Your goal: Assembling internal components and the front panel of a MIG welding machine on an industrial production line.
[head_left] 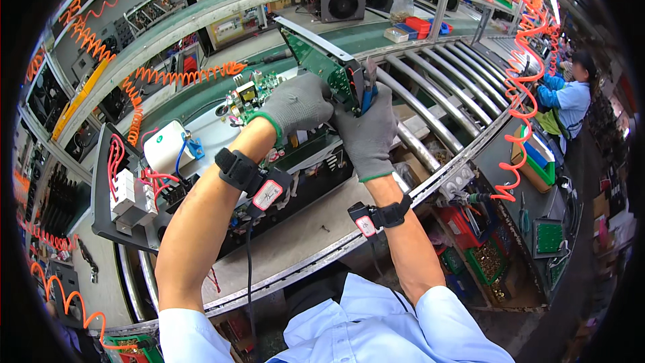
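Observation:
Both my hands wear grey gloves and meet over an open black chassis (295,191). A metal-backed panel with a green circuit board (316,59) stands tilted up at the chassis's far side. My left hand (299,104) is closed against the panel's lower part; its fingertips and what they grip are hidden. Beside the panel's right end, my right hand (369,136) is closed around a blue-handled hand tool (367,99) with its metal tip upward. Smaller boards with components (248,97) lie left of my left hand. A white box-shaped part (165,149) and white terminal blocks (127,195) with red wires occupy the chassis's left end.
A roller conveyor (437,94) runs off to the right. Orange coiled air hoses (521,94) hang on both sides. Red and blue bins (418,25) stand at the back. A person in blue (571,101) works at the far right. Black cables run from my wrist straps.

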